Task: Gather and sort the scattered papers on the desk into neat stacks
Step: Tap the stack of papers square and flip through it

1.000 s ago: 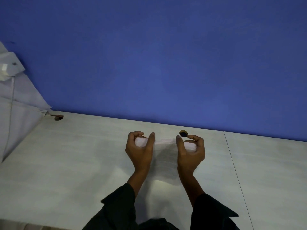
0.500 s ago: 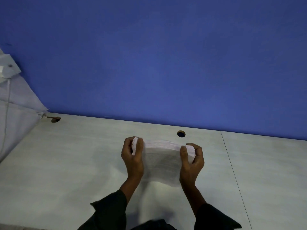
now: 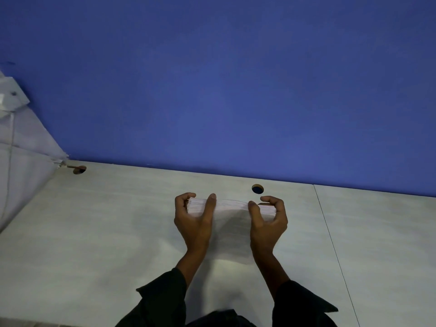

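Note:
A thick stack of white papers (image 3: 232, 226) stands on its lower edge on the pale desk (image 3: 94, 232), tilted toward me. My left hand (image 3: 194, 218) grips the stack's left side, thumb on the near face and fingers curled over the top. My right hand (image 3: 269, 220) grips the right side the same way. The top edges of the sheets look even. The stack's lower part shows between my wrists.
A round cable hole (image 3: 257, 189) lies just behind the stack, near the blue wall (image 3: 236, 90). Another hole (image 3: 79, 169) sits at the far left by a white partition (image 3: 21, 166). A seam (image 3: 330, 237) crosses the desk on the right.
The stack dropped slightly toward the desk half a second ago and has come back up a little. Both hands kept their grip on its sides, shifting their thumbs.

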Available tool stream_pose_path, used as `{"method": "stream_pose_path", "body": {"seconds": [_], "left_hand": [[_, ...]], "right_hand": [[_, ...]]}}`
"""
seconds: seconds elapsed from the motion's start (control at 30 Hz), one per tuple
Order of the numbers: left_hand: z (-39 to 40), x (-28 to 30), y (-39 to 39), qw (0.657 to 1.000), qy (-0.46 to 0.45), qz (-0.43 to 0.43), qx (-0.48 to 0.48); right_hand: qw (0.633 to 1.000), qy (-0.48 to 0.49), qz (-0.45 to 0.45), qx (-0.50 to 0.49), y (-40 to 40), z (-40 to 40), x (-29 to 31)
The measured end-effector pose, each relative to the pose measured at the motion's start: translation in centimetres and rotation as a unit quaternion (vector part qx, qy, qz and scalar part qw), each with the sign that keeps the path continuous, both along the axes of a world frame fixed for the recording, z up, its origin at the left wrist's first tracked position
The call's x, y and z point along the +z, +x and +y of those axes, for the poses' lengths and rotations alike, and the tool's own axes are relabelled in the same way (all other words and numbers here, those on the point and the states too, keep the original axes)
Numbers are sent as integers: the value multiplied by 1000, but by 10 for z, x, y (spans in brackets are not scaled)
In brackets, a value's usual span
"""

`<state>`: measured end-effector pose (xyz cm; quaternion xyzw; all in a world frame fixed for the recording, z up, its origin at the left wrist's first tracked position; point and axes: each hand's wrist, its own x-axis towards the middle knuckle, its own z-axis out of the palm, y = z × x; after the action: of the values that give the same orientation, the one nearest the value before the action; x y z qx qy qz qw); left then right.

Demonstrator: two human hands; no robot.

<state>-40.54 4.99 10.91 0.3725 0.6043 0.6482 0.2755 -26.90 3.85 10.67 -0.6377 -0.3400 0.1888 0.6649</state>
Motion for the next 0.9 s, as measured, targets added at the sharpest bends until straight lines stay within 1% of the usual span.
{"method": "stream_pose_path", "body": {"seconds": [0.2, 0.27, 0.33, 0.43, 0.6, 0.7, 0.77, 0.83, 0.9], "left_hand": [[4, 7, -2, 1000, -7, 7, -19], [4, 10, -3, 999, -14, 2, -47], [0, 10, -8, 997, -7, 6, -79], [-13, -4, -22, 991, -3, -8, -131], [-16, -25, -41, 969, -93, 18, -226], [-1, -37, -50, 941, -177, 29, -288], [9, -39, -49, 933, -207, 47, -291], [16, -36, -43, 941, -205, 60, -264], [19, -26, -36, 952, -193, 52, -233]], "right_hand": [[1000, -7, 10, 11, 0, 0, 2], [1000, 6, 19, 24, 2, -1, 1], [998, 10, 27, 51, 6, -6, -3], [993, -29, 35, 109, 14, -20, -22], [980, -102, 17, 170, 27, -31, -44], [965, -153, 18, 212, 38, -24, -51], [958, -172, 6, 230, 43, -17, -51], [957, -169, -10, 236, 42, -10, -42], [961, -157, -15, 225, 40, -3, -30]]}}
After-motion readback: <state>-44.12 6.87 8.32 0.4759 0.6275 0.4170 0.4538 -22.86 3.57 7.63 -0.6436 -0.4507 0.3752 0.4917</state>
